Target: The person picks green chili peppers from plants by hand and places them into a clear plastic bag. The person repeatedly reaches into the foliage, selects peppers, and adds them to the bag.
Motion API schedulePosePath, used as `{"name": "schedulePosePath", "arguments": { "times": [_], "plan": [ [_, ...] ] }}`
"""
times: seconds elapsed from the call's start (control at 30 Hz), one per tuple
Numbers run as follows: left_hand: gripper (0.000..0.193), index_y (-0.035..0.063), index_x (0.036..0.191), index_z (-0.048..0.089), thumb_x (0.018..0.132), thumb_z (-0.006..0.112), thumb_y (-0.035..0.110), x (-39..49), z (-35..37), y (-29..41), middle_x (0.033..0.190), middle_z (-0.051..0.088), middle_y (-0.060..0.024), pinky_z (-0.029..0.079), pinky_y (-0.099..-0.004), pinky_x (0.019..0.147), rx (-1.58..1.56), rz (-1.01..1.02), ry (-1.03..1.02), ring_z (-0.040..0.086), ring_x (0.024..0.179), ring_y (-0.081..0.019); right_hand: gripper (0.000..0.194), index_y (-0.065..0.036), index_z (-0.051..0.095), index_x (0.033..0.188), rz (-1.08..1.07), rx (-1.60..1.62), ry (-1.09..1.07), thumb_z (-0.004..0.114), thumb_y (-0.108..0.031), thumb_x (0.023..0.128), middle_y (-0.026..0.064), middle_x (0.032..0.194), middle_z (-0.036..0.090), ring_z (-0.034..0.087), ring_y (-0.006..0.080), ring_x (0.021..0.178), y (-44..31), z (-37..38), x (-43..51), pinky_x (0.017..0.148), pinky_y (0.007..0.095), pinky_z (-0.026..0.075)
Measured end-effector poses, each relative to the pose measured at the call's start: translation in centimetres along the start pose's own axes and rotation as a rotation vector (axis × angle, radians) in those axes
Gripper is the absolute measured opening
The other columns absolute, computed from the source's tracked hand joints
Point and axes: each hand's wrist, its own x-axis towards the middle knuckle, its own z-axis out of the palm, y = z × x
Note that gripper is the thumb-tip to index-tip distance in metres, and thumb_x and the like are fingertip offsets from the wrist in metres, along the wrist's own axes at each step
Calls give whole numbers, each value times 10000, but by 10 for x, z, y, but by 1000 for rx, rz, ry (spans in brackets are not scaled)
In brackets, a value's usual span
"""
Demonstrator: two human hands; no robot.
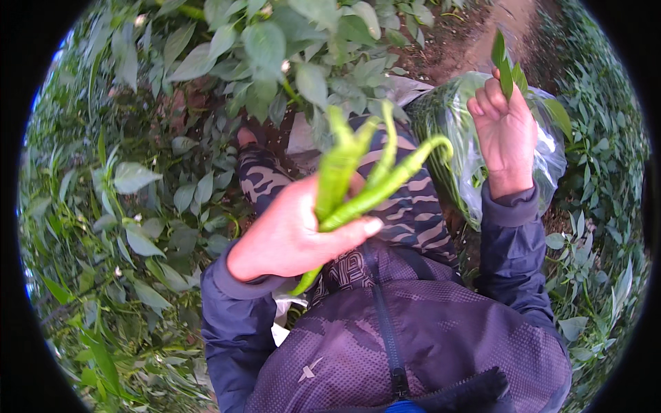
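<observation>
Several long green chili peppers (pixel 361 180) are gripped in my left hand (pixel 294 232), in front of my chest. Their curled tips fan out up and to the right, and one pepper end pokes out below the palm. My right hand (pixel 498 121), raised at the upper right, pinches a few green leaves (pixel 505 69) between thumb and fingers. Behind and below that hand stands a clear plastic bag (pixel 552 149) filled with long green peppers (pixel 439 118).
Leafy pepper plants (pixel 263 46) with small white flowers rise in front of me and spread along the left side. More plants (pixel 583 310) grow at the right. Bare soil (pixel 496 31) shows at the top, and a pale sheet (pixel 304 137) lies near my legs.
</observation>
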Motion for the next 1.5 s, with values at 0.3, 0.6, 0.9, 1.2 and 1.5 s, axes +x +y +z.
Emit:
{"name": "schedulePosePath", "arguments": {
  "times": [0.3, 0.6, 0.9, 1.2, 1.5],
  "plan": [
    [181, 66, 993, 498, 961, 676, 59, -11, 18, -108, 741, 541, -16, 480, -265, 522, -865, 520, 885, 557, 573, -110, 355, -3, 602, 1235, 618, -450, -422, 620, -269, 1001, 103, 970, 636, 640, 226, 896, 89, 55, -67, 814, 345, 505],
    [134, 91, 978, 539, 985, 659, 152, 0, 34, -178, 775, 533, -11, 458, -272, 576, -1078, 451, 903, 536, 630, -120, 542, 50, 510, 1304, 217, -1776, -869, 685, -280, 912, 281, 1287, 580, 581, 410, 1178, 182, 28, 23, 994, 426, 478],
    [92, 98, 976, 566, 991, 640, 151, 29, 22, -217, 773, 521, 7, 452, -263, 595, -1267, 351, 823, 521, 661, -108, 334, -66, 630, 1236, 281, -662, -742, 613, -318, 1019, 59, 1122, 705, 653, 130, 1004, 212, 31, 87, 921, 299, 515],
    [114, 93, 980, 559, 979, 657, 151, 40, 17, -230, 781, 518, -3, 450, -268, 597, -1353, 304, 849, 514, 663, -122, 414, 66, 501, 1322, 762, -200, -609, 550, -236, 1042, 211, 1222, 635, 635, 330, 1140, 174, 38, 106, 1061, 429, 501],
    [155, 79, 941, 558, 958, 687, 164, 44, 17, -237, 757, 548, -17, 467, -268, 585, -1362, 334, 833, 549, 632, -126, 315, 22, 609, 1146, 296, -937, -563, 627, -257, 1002, 126, 952, 697, 708, 256, 903, 174, 39, 105, 829, 370, 571]
  ]
}}
